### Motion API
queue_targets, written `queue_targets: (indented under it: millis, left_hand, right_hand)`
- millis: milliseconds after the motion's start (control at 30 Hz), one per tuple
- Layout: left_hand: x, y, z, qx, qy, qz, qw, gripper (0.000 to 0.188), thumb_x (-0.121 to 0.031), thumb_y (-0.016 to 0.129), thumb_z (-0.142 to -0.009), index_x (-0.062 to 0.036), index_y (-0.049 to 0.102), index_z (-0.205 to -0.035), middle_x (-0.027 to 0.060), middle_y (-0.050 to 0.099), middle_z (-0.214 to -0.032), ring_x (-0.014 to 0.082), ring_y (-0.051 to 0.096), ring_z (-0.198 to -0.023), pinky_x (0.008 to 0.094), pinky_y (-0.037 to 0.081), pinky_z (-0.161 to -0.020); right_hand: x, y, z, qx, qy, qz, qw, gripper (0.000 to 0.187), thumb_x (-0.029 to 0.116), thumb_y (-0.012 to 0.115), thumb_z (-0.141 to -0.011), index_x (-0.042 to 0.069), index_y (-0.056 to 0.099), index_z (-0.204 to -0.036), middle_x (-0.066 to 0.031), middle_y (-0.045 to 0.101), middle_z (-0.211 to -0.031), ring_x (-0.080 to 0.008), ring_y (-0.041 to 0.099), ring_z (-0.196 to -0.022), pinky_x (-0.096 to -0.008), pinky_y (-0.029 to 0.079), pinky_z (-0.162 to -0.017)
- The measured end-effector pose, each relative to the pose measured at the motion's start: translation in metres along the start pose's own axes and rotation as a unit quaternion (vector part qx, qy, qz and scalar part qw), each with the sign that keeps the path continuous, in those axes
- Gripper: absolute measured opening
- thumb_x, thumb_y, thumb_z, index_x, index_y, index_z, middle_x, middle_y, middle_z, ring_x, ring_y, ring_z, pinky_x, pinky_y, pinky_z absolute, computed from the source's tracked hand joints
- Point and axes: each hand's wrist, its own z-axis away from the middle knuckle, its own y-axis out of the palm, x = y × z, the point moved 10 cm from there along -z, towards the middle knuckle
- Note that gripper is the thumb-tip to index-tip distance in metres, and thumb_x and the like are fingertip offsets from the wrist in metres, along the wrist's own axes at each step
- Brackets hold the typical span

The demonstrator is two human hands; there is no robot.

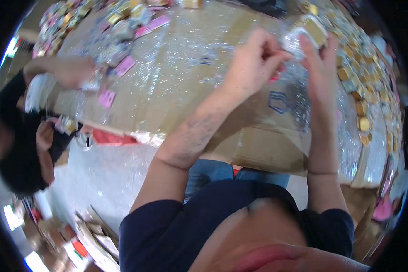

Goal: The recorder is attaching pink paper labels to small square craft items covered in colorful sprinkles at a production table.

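My right hand (321, 65) holds up a small gold box (313, 28) with clear, shiny wrap at its near side, thumb on the front and fingers behind. Just left of it, my left hand (258, 59) is closed in a pinch, fingertips close to the wrap. Whether film or something else sits between those fingertips is too small to tell. A small pinkish-red bit (275, 78) shows just below my left fingers. Both hands are above a cardboard-covered table (177, 86) strewn with shiny clear film.
Many gold boxes and clear packs (362, 109) crowd the right side. More packs with pink cards (152, 26) lie at the far left. A co-worker in dark clothing (31, 149) works at the left edge, one hand blurred. A dark object (267, 5) stands at the far edge.
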Motion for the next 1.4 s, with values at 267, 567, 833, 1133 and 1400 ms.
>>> queue_targets:
  millis: [267,567,833,1133,1400]
  left_hand:
    - [-0.007,-0.025,-0.005,-0.057,0.069,-0.009,0.996,0.046,-0.013,0.073,-0.086,-0.0046,0.041,-0.118,0.0094,0.063,-0.088,0.0155,0.063,-0.076,0.0283,0.052,-0.066]
    - [0.133,-0.031,0.0,-0.186,-0.301,0.414,0.839,0.031,-0.041,0.052,-0.097,-0.0113,0.056,-0.106,0.0031,0.062,-0.087,0.0176,0.057,-0.066,0.0307,0.048,-0.065]
    - [0.132,-0.028,-0.002,-0.19,-0.305,0.49,0.794,0.02,-0.032,0.055,-0.093,-0.0163,0.058,-0.082,-0.0051,0.059,-0.073,0.0094,0.054,-0.062,0.0277,0.045,-0.059]
    - [0.121,-0.025,-0.001,-0.063,-0.194,0.541,0.816,0.031,-0.041,0.047,-0.098,-0.0145,0.059,-0.11,-0.001,0.066,-0.097,0.0142,0.062,-0.089,0.0331,0.051,-0.077]
    - [0.118,-0.021,-0.009,-0.025,-0.129,0.549,0.826,0.038,-0.043,0.052,-0.096,-0.0143,0.056,-0.121,0.0032,0.063,-0.114,0.0185,0.061,-0.103,0.0391,0.051,-0.088]
  right_hand:
    - [-0.005,0.007,-0.016,0.002,0.027,-0.085,0.996,0.055,0.037,0.062,-0.093,0.006,0.042,-0.133,-0.0051,0.055,-0.118,-0.0125,0.051,-0.107,-0.0285,0.039,-0.09]
    - [0.019,0.152,-0.066,0.19,0.211,-0.29,0.914,0.018,0.018,0.061,-0.087,0.004,0.062,-0.099,-0.0141,0.065,-0.098,-0.0318,0.063,-0.086,-0.0398,0.053,-0.077]
    - [-0.083,0.261,-0.042,0.405,0.324,0.021,0.855,0.034,0.048,0.074,-0.08,0.017,0.062,-0.088,0.0049,0.055,-0.073,-0.007,0.045,-0.06,-0.023,0.035,-0.051]
    - [-0.101,0.359,0.004,0.619,0.293,0.132,0.716,0.05,0.064,0.06,-0.084,0.015,0.066,-0.094,-0.0005,0.064,-0.079,-0.0101,0.056,-0.062,-0.0263,0.041,-0.051]
    - [-0.008,0.382,-0.112,0.292,-0.092,-0.008,0.952,0.081,0.053,0.065,-0.087,0.003,0.035,-0.143,-0.0175,0.059,-0.12,-0.0274,0.062,-0.101,-0.0408,0.05,-0.086]
